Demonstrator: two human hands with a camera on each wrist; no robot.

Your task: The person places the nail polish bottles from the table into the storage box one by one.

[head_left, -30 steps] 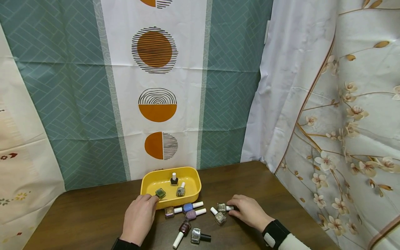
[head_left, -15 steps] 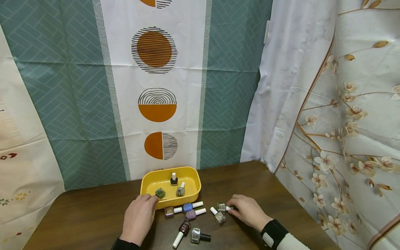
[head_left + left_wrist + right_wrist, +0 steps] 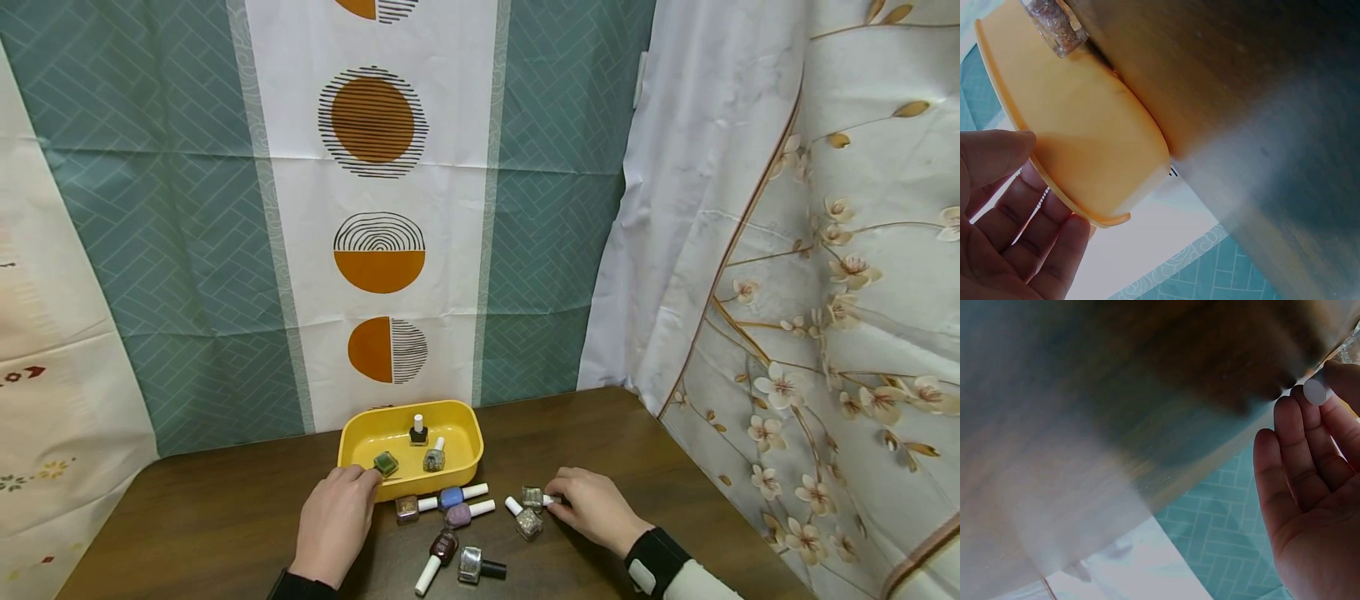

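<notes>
My left hand point(image 3: 335, 517) grips the front left rim of a yellow plastic tray point(image 3: 457, 477). In the left wrist view the thumb point(image 3: 1007, 152) presses the tray wall point(image 3: 1097, 137) and the other fingers curl at the rim. Close to those fingertips, inside the tray, lies a green nail polish bottle point(image 3: 386, 463). My right hand point(image 3: 597, 507) pinches the white cap point(image 3: 1316, 392) of a glittery silver nail polish bottle point(image 3: 532, 497), which lies on its side on the table. A second glitter bottle point(image 3: 528, 523) with a white cap lies against it.
Also in the tray are a black polish bottle point(image 3: 418, 434) and a grey glitter one point(image 3: 434, 458). In front lie brown-gold point(image 3: 407, 509), blue point(image 3: 451, 498), mauve point(image 3: 458, 516), dark red point(image 3: 444, 547) and silver point(image 3: 470, 565) bottles. Curtains hang behind the wooden table point(image 3: 225, 500).
</notes>
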